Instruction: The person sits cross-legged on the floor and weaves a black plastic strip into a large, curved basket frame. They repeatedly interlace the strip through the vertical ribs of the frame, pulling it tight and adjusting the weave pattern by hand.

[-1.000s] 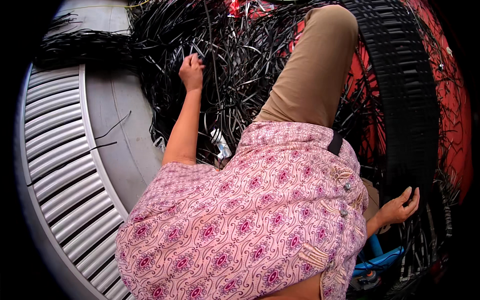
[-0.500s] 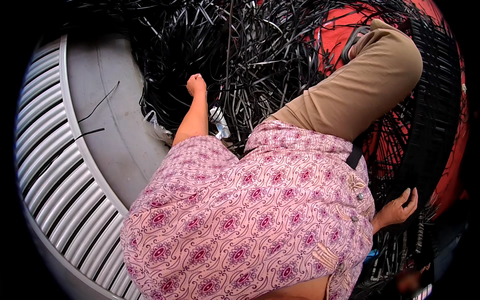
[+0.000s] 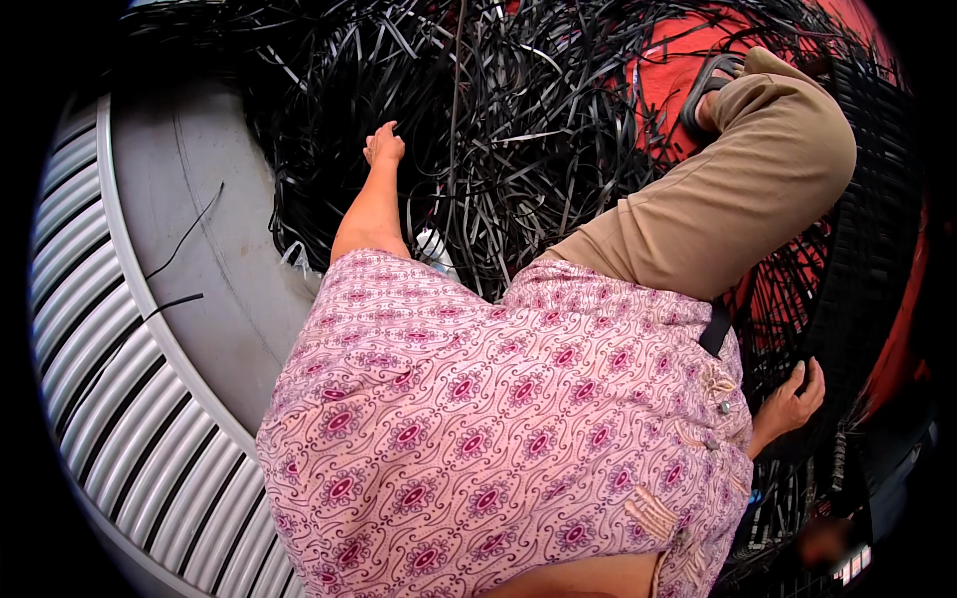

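Observation:
My left hand [image 3: 384, 146] reaches out over a large tangled heap of black flat strips [image 3: 538, 130]. One finger points out and the others are loosely bent; no strip shows clearly in it. To the right, my right hand [image 3: 792, 397] hangs half-curled with its fingers apart, beside a dark woven band of black strips [image 3: 869, 219]. Nothing is visible in that hand. My patterned pink shirt [image 3: 469, 429] fills the middle and hides most of the right forearm.
A grey metal surface [image 3: 189, 199] with a slatted rail [image 3: 110, 349] runs along the left. Two loose black strip ends lie there. Clear plastic [image 3: 297, 257] lies by my left forearm. My bent leg [image 3: 718, 189] crosses the upper right, over red cloth [image 3: 678, 60].
My left hand has stretched a little farther over the heap, and its fist has loosened. My right hand stays half-curled. The view has shifted slightly.

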A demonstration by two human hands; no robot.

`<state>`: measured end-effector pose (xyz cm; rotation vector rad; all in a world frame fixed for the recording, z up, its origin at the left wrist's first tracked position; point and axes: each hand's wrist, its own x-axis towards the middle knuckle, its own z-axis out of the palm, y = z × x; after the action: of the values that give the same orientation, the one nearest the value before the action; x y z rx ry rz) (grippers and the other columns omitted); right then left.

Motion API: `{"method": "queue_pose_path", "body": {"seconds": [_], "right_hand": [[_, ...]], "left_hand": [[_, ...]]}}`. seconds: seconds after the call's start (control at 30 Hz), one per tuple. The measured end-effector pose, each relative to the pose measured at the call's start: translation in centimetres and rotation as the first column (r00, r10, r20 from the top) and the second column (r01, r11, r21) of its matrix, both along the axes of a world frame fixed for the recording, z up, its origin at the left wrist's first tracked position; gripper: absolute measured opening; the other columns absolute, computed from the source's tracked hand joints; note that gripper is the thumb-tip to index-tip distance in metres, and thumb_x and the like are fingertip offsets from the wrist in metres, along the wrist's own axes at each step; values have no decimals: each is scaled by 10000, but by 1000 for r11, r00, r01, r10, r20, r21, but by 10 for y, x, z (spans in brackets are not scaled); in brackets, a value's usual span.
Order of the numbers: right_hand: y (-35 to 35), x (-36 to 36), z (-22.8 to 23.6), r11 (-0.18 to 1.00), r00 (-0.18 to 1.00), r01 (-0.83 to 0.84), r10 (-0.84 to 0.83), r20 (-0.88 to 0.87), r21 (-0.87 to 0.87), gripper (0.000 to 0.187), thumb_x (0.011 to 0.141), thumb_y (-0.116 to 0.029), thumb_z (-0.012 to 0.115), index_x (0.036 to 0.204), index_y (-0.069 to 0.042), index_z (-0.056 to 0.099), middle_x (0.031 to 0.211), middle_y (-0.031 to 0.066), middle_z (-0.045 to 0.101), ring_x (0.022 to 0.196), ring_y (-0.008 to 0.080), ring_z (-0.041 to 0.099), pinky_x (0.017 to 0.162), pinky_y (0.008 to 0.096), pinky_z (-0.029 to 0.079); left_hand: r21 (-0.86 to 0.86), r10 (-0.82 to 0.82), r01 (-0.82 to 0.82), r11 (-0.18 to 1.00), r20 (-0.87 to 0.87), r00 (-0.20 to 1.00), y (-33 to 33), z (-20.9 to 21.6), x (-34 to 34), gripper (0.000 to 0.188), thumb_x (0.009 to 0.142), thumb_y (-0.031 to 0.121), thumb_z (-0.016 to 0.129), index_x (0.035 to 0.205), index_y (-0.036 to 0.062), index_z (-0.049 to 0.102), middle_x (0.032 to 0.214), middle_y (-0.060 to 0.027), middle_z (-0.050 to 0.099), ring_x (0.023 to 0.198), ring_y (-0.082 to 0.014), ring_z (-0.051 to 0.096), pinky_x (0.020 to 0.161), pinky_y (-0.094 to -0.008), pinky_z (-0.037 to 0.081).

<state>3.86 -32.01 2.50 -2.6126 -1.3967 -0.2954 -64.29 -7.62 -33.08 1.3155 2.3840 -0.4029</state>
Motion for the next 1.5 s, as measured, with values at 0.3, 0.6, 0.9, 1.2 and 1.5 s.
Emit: {"method": "queue_pose_path", "body": {"seconds": [0.3,0.6,0.9,1.2,1.5], "right_hand": [[-5,-3,-5,999,997,-43,45,59,-30,195,934,-129,676,1089,-17,712,1150,109,672,1084,286,610,924,398,481],[-5,3,-8,997,995,-76,77,62,-29,210,937,-153,674,1092,-18,712,1152,119,666,1083,298,604,927,406,475],[-3,4,-11,997,992,-81,82,95,-16,212,943,-180,668,1079,-26,720,1128,117,665,1069,303,602,926,409,473],[-2,0,-7,991,993,-105,100,67,85,218,968,-181,643,1091,-15,712,1120,128,676,1054,295,621,903,399,491],[94,-94,51,948,444,-94,314,-839,305,330,1029,-209,523,1239,16,640,1115,89,686,1050,139,613,942,270,450]], "left_hand": [[-66,-7,-4,998,-158,987,3,-10,25,367,880,291,687,1244,251,657,1297,-55,609,1265,-274,506,1069,-459,351],[296,137,-168,940,121,983,-20,-27,-2,173,836,283,724,939,147,692,1048,-55,696,1058,-295,617,926,-427,442],[486,133,-571,661,673,727,-42,-55,-54,234,814,177,768,967,10,711,848,-47,718,783,-149,662,736,-312,520],[422,121,-761,494,833,540,-26,62,9,219,993,215,584,874,35,623,701,18,586,579,-62,477,558,-231,404],[415,-522,-583,699,852,-19,-8,334,326,124,1042,164,544,1000,61,600,725,56,495,651,-24,421,577,-192,331]]}}
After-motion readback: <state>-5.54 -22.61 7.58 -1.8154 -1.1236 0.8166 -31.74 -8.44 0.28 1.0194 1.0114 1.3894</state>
